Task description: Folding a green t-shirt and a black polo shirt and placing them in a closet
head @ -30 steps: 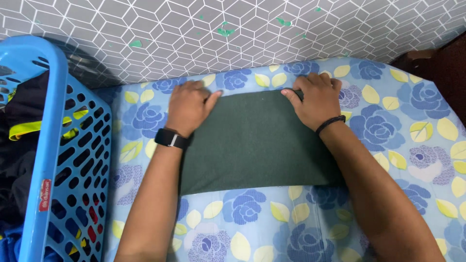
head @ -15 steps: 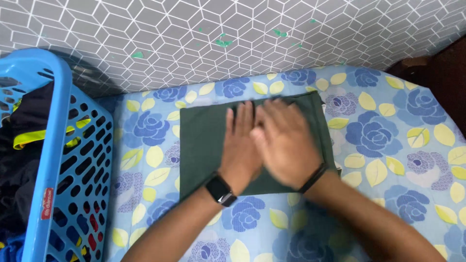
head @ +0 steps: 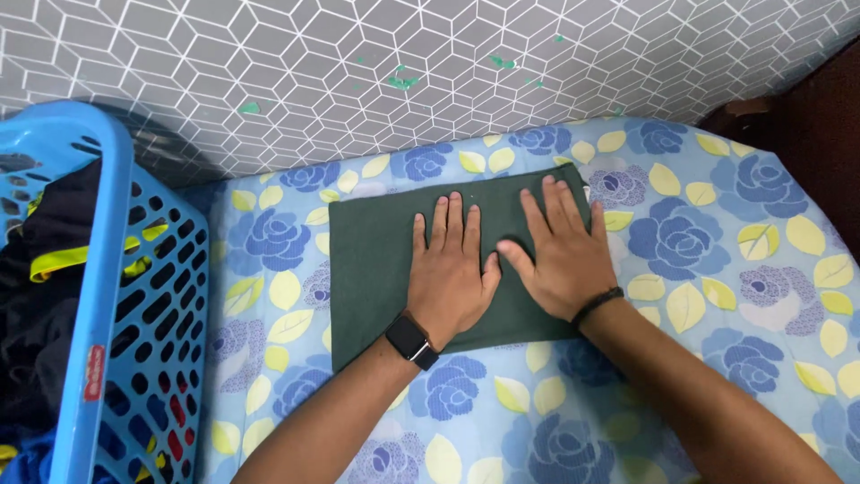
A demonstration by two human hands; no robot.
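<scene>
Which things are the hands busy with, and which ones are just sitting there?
Busy with:
- left hand, flat on the folded green cloth
- right hand, flat on the same cloth, beside the left hand

Just sitting there:
- blue laundry basket on the left, with dark clothes inside
- flowered bed sheet under the cloth
- grey patterned wall behind

Left hand (head: 451, 278) and right hand (head: 560, 254) lie flat, side by side, on a folded dark green cloth (head: 376, 260) spread over a blue floral bedsheet (head: 717, 269), beside a blue plastic laundry basket (head: 134, 314)
</scene>
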